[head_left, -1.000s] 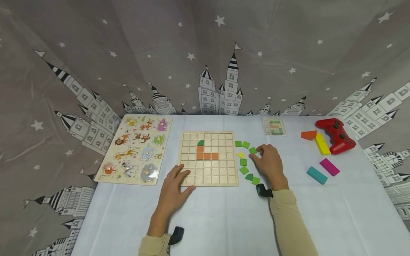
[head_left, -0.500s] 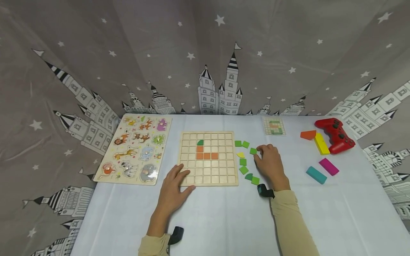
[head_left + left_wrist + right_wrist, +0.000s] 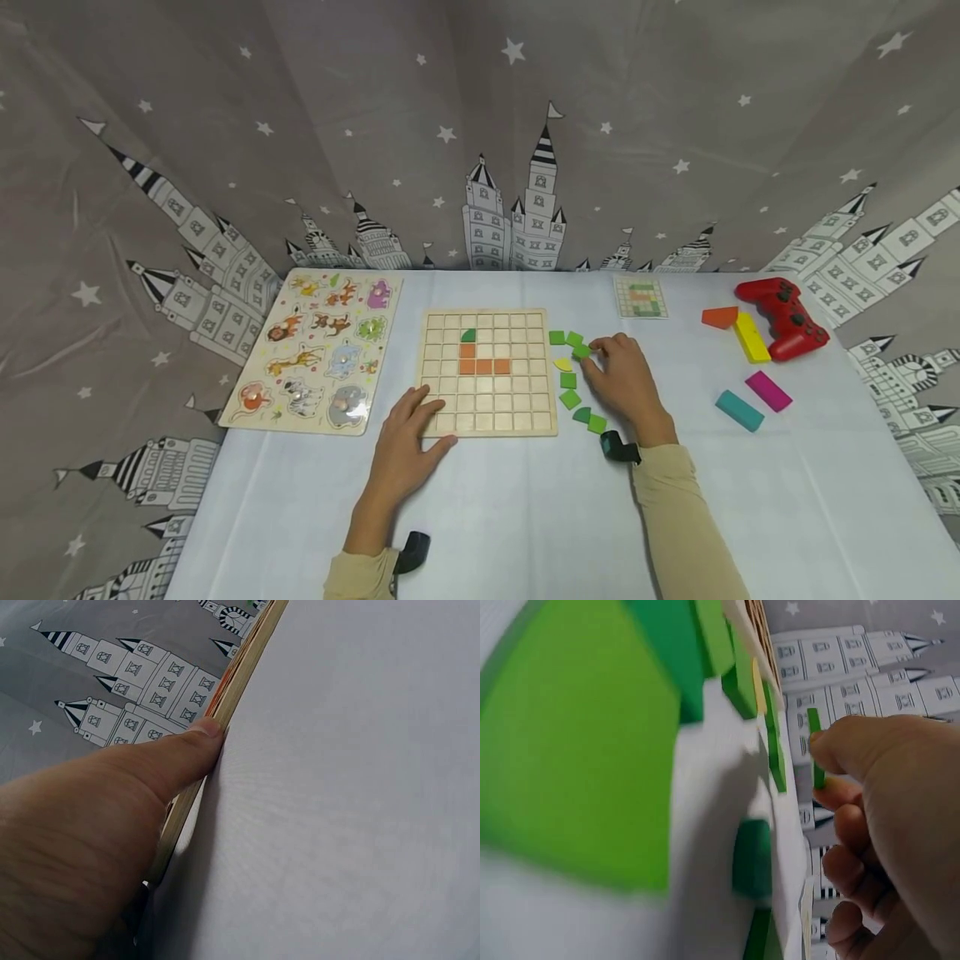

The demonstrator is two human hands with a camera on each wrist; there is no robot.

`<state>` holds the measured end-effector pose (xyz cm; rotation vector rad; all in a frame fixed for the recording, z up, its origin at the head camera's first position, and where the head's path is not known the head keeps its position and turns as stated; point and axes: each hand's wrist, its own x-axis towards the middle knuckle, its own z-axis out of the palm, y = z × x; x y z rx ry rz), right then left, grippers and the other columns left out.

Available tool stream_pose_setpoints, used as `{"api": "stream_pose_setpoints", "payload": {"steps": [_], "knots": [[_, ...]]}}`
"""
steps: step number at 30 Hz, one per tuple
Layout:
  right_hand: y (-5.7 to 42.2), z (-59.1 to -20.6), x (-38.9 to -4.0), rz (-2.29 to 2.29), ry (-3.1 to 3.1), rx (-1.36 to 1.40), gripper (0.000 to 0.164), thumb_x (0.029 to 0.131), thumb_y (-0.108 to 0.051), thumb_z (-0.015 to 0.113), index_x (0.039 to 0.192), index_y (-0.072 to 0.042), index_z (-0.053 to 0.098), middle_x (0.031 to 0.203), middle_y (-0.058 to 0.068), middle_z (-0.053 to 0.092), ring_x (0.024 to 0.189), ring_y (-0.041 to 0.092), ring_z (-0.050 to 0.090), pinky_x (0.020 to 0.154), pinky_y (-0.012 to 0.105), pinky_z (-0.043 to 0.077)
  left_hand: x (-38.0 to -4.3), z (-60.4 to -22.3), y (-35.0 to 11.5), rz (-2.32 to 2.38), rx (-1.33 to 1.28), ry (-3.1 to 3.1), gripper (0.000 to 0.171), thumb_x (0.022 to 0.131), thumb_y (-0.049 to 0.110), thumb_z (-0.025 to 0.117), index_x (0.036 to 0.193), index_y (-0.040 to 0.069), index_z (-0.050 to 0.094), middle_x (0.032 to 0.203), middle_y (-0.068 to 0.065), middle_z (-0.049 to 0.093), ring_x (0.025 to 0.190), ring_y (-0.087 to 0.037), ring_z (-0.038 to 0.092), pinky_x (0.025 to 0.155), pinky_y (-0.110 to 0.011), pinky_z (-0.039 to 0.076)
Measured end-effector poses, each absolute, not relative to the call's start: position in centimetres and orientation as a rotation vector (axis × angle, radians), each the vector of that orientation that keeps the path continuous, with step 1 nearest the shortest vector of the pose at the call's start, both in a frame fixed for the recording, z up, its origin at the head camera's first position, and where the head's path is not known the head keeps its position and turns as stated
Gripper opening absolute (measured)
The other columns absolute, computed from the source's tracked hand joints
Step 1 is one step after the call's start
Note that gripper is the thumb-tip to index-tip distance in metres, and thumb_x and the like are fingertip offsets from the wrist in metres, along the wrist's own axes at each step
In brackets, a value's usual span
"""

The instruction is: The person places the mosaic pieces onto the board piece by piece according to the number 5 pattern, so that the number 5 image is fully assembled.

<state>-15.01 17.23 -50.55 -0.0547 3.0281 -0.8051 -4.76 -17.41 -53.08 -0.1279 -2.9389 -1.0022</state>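
Observation:
In the head view my left hand [image 3: 407,440] rests at the lower-left corner of a wooden grid board [image 3: 495,402], fingertips on top. Its thumb lies against the front edge, as the left wrist view shows. My right hand [image 3: 626,382] pinches a green square tile [image 3: 581,352] between thumb and forefinger. The right wrist view shows this tile [image 3: 814,720] held up off the cloth. Along the board's right side lie several green tiles [image 3: 568,381] and a yellow quarter-round tile [image 3: 562,365]. On the board sit several orange square tiles [image 3: 483,367] and a dark green quarter-round tile [image 3: 468,335].
A small pattern card [image 3: 641,297] lies at the back right. Further right are a red game controller [image 3: 783,317] and yellow [image 3: 752,337], orange [image 3: 720,317], magenta [image 3: 768,391] and teal blocks [image 3: 740,411]. An animal puzzle board [image 3: 318,350] lies at left.
My right hand moved slightly right with the green square tile, then back left toward the board, bringing it near the other green tiles. The left hand has stayed in place.

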Motion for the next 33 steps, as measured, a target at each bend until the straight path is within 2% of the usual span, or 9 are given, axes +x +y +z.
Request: {"api": "stream_pose_setpoints", "payload": {"steps": [10,17,23,33], "knots": [[13.5,-49.9,-16.7,-0.863,2.977,-0.25,0.039,0.099,-0.033,0.064,0.125,-0.005,0.067,0.107,0.008,0.06,0.098,0.023,0.05,0.087,0.04,0.048,-4.7,-53.5,-17.4,-1.006,-0.124,-2.938,0.06,0.084,0.036,0.083,0.136,0.015,0.063,0.16,-0.011,0.043,0.153,-0.037,0.03,0.122,-0.065,0.028],[9.9,-49.7,-18.3,-0.869,2.946,-0.474,0.036,0.099,-0.031,0.065,0.124,-0.007,0.068,0.106,0.007,0.062,0.1,0.024,0.055,0.09,0.04,0.051,-4.8,-53.7,-17.5,-0.995,-0.135,-2.934,0.06,0.084,0.036,0.083,0.136,0.016,0.063,0.16,-0.01,0.043,0.153,-0.037,0.03,0.122,-0.064,0.028],[7.0,-49.7,-19.9,-0.854,2.917,-0.593,0.033,0.099,-0.032,0.065,0.123,-0.01,0.069,0.101,0.004,0.059,0.095,0.021,0.051,0.085,0.038,0.049,-4.7,-53.7,-17.3,-0.986,-0.134,-2.926,0.059,0.083,0.036,0.084,0.135,0.016,0.063,0.159,-0.01,0.044,0.152,-0.036,0.032,0.121,-0.063,0.03],[5.0,-49.8,-20.9,-0.696,2.938,-0.618,0.03,0.1,-0.029,0.062,0.123,-0.011,0.07,0.113,0.007,0.066,0.102,0.025,0.058,0.091,0.041,0.052,-4.8,-53.3,-17.3,-0.975,-0.138,-2.94,0.059,0.083,0.036,0.083,0.136,0.016,0.063,0.16,-0.01,0.044,0.153,-0.036,0.031,0.122,-0.063,0.03]]}}
